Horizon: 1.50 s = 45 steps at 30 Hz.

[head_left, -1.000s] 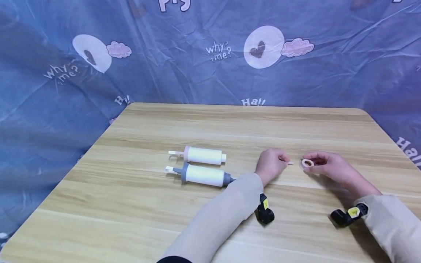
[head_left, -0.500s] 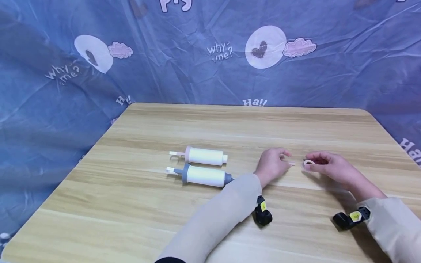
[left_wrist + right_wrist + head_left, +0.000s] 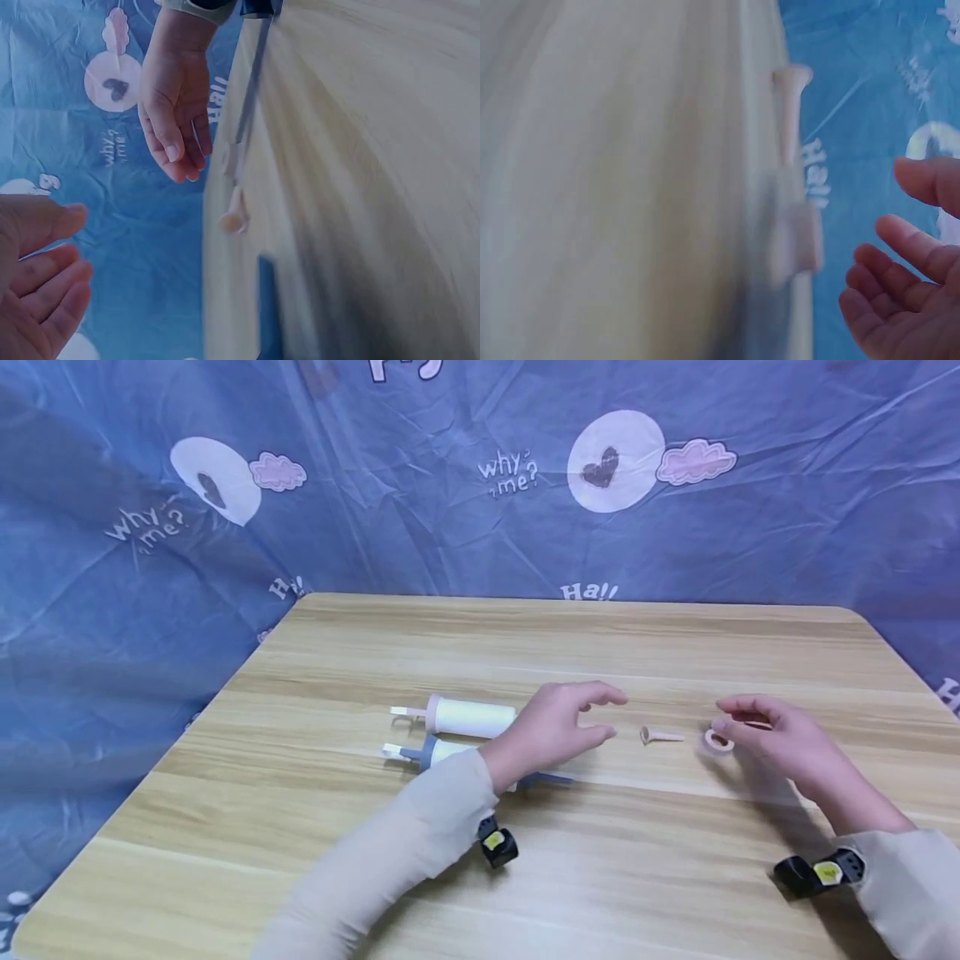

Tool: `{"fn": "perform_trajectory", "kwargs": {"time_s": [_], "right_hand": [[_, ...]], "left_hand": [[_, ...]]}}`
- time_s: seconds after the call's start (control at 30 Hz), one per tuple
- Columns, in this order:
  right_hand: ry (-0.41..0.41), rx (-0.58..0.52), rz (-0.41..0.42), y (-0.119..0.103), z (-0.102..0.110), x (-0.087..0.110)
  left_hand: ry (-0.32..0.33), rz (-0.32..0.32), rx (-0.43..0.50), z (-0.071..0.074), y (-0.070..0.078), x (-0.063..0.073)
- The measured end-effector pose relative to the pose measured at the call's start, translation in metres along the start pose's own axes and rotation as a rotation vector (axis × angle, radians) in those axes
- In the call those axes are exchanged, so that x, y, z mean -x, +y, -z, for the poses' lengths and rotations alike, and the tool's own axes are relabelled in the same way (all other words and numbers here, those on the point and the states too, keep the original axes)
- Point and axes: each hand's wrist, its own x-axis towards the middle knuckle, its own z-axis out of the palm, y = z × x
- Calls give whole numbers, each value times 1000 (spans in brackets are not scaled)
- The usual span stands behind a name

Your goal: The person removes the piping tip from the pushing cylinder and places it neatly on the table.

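My left hand (image 3: 558,722) hovers over the right ends of two white syringe-like tubes, fingers spread and nothing in them. To its right, a small pale-pink funnel-shaped nozzle (image 3: 660,736) lies on the table, its narrow end pointing right. Just beyond that end is a pale-pink ring (image 3: 718,742), with my right hand (image 3: 780,739) beside it. In the right wrist view, the fingers of that hand are relaxed and apart from the ring (image 3: 802,238). The pink-collared tube (image 3: 474,717) lies behind the blue-grey-collared tube (image 3: 450,752), which my left hand and sleeve partly cover.
A light wood-grain table (image 3: 300,852) holds everything. Behind it hangs a blue printed cloth (image 3: 420,510). Black wrist cameras (image 3: 498,843) sit below both cuffs. The slim blue-grey tip (image 3: 551,779) of the nearer tube sticks out to the right beneath my left hand.
My left hand has let go of the nozzle and moved left towards the tubes. My right hand has released the ring and drawn slightly right.
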Motion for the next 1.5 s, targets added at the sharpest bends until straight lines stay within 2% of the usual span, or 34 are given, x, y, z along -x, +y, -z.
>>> {"fn": "perform_trajectory", "kwargs": {"time_s": [0.1, 0.2, 0.37, 0.5, 0.6, 0.83, 0.93, 1.17, 1.5], "right_hand": [[34, -109, 96, -10, -6, 2], [15, -231, 183, -21, -17, 5], [-46, -299, 239, -43, -30, 9], [-71, -311, 241, -56, -36, 13], [-87, -322, 235, -61, -40, 19], [-126, -354, 259, -68, -46, 23], [-132, -342, 246, -70, -50, 23], [-145, -339, 220, -66, -55, 23], [-181, -377, 244, -62, -60, 19]], "left_hand": [[-48, -60, -82, 14, 1, 15], [-85, -122, -165, 26, -1, 31], [-87, -186, -222, 42, -19, 55], [-113, -174, -212, 52, -40, 70], [-151, -140, -221, 55, -52, 79], [-182, -88, -272, 53, -68, 87], [-190, -77, -285, 51, -69, 88], [-222, -8, -323, 44, -68, 89], [-246, -25, -387, 36, -70, 88]]}}
